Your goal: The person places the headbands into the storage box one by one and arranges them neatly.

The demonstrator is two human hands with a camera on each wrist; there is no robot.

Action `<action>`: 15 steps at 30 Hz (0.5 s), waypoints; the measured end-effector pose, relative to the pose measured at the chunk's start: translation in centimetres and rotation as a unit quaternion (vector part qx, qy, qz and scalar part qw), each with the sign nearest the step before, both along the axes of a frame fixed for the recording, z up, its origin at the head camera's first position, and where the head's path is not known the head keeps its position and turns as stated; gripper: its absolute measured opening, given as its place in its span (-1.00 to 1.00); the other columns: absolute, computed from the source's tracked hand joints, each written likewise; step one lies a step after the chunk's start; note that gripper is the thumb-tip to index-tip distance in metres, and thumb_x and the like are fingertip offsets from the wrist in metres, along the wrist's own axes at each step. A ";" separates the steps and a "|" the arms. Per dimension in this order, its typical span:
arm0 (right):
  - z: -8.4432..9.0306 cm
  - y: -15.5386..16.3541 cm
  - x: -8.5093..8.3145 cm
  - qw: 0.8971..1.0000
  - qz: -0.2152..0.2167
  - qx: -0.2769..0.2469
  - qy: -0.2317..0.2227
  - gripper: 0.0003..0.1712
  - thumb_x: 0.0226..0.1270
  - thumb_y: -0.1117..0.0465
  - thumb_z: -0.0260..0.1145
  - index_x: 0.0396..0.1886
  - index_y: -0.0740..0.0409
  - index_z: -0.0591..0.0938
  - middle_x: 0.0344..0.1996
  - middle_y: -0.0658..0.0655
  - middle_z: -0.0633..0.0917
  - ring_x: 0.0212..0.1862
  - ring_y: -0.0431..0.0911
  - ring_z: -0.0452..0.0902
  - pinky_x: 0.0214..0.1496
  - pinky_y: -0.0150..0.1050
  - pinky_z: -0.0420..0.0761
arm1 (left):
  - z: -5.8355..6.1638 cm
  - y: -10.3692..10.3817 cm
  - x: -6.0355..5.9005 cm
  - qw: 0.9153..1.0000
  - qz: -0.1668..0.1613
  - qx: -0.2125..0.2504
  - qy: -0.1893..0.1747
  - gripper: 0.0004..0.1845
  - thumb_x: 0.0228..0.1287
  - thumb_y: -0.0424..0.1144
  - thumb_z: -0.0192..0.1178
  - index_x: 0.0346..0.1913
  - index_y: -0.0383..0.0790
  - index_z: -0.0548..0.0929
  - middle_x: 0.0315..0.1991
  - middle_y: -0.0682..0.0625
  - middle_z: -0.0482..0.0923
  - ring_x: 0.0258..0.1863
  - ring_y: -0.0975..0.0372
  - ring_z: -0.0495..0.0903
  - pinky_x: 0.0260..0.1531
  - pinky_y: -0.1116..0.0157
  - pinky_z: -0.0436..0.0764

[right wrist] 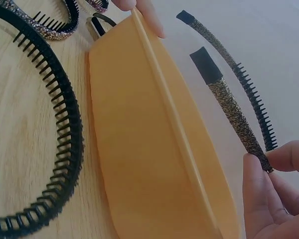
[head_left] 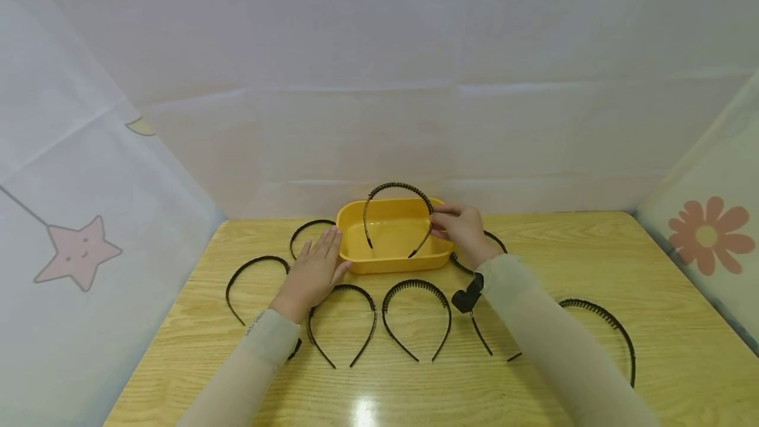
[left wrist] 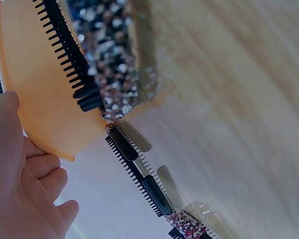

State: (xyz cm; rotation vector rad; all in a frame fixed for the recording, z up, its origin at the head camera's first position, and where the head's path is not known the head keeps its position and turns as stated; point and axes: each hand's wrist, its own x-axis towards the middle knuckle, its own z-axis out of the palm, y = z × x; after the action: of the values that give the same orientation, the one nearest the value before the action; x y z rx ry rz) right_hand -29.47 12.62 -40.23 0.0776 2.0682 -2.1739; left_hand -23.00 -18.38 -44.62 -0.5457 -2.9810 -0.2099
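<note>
1. You are working at a wooden table [head_left: 593, 256] hemmed in by pale cloth walls printed with a star [head_left: 80, 250] and a flower [head_left: 707, 236].
2. Your right hand [head_left: 465, 232] is pinching one arm of a toothed black headband [head_left: 397, 188] between thumb and fingers, holding it upright with both ends hanging inside the yellow tub [head_left: 394, 262].
3. Your left hand [head_left: 314, 272] is lying flat with straight fingers, its fingertips pressing against the tub's near left wall.
4. More black headbands are lying on the table around both hands: two [head_left: 340, 325] [head_left: 417, 316] just below the tub between your forearms, one [head_left: 252, 279] outside your left hand, another [head_left: 605, 325] outside your right sleeve.
</note>
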 end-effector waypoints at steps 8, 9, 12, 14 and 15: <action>-0.5 -1.9 -0.8 0.999 -0.034 0.000 -0.007 -0.58 0.44 0.37 0.29 0.26 0.36 0.56 0.18 0.40 0.59 0.02 0.10 0.65 0.03 -0.20 0.73 | 0.1 0.2 0.1 1.000 0.000 -0.001 0.003 -0.20 0.63 0.15 -0.13 0.59 -0.40 0.04 0.61 -0.25 -0.04 0.59 -0.05 -0.01 0.54 -0.12 0.00; -0.6 -2.1 -0.9 0.999 -0.036 -0.001 -0.006 -0.58 0.44 0.38 0.28 0.25 0.35 0.56 0.19 0.40 0.58 0.02 0.10 0.65 0.04 -0.18 0.73 | 0.1 0.2 0.2 1.000 0.000 -0.001 0.004 -0.20 0.63 0.15 -0.13 0.59 -0.40 0.04 0.61 -0.25 -0.04 0.59 -0.05 -0.01 0.54 -0.11 -0.02; -0.9 -2.7 -1.1 0.999 -0.036 -0.001 0.003 -0.59 0.44 0.40 0.28 0.24 0.36 0.56 0.20 0.44 0.57 0.01 0.13 0.66 0.02 -0.19 0.74 | 0.2 0.2 0.2 1.000 -0.002 0.001 0.005 -0.21 0.63 0.15 -0.14 0.59 -0.40 0.05 0.60 -0.25 -0.03 0.59 -0.05 0.00 0.54 -0.11 -0.03; -1.1 -3.1 -1.3 0.999 -0.035 0.009 0.012 -0.60 0.44 0.40 0.27 0.24 0.37 0.56 0.18 0.45 0.58 0.03 0.18 0.65 -0.04 -0.23 0.75 | 0.2 0.2 0.2 1.000 -0.002 0.000 0.005 -0.21 0.63 0.15 -0.15 0.59 -0.40 0.05 0.60 -0.25 -0.03 0.59 -0.05 -0.01 0.54 -0.11 -0.02; -1.2 -3.3 -1.3 0.999 -0.037 0.013 0.016 -0.60 0.43 0.41 0.27 0.23 0.38 0.57 0.16 0.44 0.59 0.03 0.20 0.66 -0.08 -0.26 0.76 | 0.2 0.2 0.2 1.000 -0.003 0.001 0.006 -0.21 0.63 0.15 -0.14 0.59 -0.40 0.06 0.60 -0.25 -0.03 0.59 -0.05 -0.01 0.54 -0.11 -0.01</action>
State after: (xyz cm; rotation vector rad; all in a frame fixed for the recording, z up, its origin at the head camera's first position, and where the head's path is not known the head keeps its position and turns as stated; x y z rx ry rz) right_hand -30.80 9.30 -41.42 0.1234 2.1441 -2.2044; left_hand -22.75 -18.14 -44.38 -0.5525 -2.9684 -0.2080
